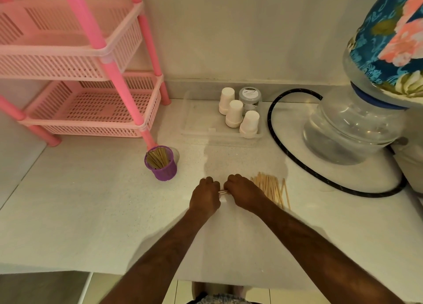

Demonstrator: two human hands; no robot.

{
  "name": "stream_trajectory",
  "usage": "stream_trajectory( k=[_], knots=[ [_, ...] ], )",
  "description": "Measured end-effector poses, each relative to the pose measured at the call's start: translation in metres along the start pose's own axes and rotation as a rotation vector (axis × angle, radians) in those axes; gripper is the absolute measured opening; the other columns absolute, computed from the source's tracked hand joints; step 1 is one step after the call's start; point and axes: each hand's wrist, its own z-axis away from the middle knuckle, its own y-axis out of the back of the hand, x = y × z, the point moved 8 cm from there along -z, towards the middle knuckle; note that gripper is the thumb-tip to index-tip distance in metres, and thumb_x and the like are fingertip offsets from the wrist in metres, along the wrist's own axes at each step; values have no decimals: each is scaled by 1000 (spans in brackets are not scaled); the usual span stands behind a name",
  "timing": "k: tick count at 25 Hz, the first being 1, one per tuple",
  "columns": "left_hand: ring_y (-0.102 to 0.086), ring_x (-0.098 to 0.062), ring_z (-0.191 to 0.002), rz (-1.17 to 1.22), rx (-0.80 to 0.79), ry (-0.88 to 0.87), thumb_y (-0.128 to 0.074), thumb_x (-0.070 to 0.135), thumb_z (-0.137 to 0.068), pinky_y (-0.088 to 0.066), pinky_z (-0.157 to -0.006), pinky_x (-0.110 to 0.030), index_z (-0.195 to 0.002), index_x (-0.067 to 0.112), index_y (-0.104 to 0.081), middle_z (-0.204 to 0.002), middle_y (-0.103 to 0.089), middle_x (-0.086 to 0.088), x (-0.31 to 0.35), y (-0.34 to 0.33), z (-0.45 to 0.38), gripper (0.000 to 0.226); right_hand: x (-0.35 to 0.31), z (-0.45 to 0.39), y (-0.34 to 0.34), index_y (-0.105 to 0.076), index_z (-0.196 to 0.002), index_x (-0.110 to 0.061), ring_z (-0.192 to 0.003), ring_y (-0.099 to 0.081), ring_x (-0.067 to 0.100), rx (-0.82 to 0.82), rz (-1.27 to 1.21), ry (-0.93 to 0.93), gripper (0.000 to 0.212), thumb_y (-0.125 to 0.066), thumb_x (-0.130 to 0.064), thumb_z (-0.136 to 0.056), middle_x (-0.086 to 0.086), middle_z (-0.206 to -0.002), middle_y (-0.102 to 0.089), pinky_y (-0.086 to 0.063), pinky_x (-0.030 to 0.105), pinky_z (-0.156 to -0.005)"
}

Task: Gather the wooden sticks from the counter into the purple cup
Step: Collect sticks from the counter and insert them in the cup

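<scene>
A purple cup (163, 166) stands on the white counter (91, 200), holding several wooden sticks upright. A loose pile of wooden sticks (272, 187) lies on the counter just right of my hands. My left hand (206, 195) and my right hand (242, 192) are side by side in the middle of the counter, fingers curled, both closed around a small bundle of sticks (223, 191) that shows only in the gap between them. The cup is to the left and a little beyond my left hand.
A pink two-tier basket rack (91, 102) stands at the back left, one leg right behind the cup. A clear tray (201, 123) with white paper cups (235, 113) and a jar sits at the back. A black hose (286, 150) loops around a large water bottle (352, 129) at right.
</scene>
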Motion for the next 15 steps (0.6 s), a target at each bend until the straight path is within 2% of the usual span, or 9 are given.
stream_trajectory(
  k=[8,15],
  knots=[
    [-57,-20,-96,-10,10,-53,-54,21,-96,-52,-83,-31,-108,11,-65,-104,-62,-6,2,2,-4,19,-1,-3,5,-62,-106,-10,-93,-55,22,-42,-6,49,15,-57,-14,-92,8,-106,-56,-46,34,-69],
    [-61,-19,-97,-2,-37,-116,-58,22,-98,-52,-91,-30,-111,15,-72,-104,-66,-6,0,0,-10,21,-3,-5,4,-63,-107,-11,-92,-55,22,-60,73,80,17,-52,-8,-94,7,-103,-57,-46,34,-67]
  ],
)
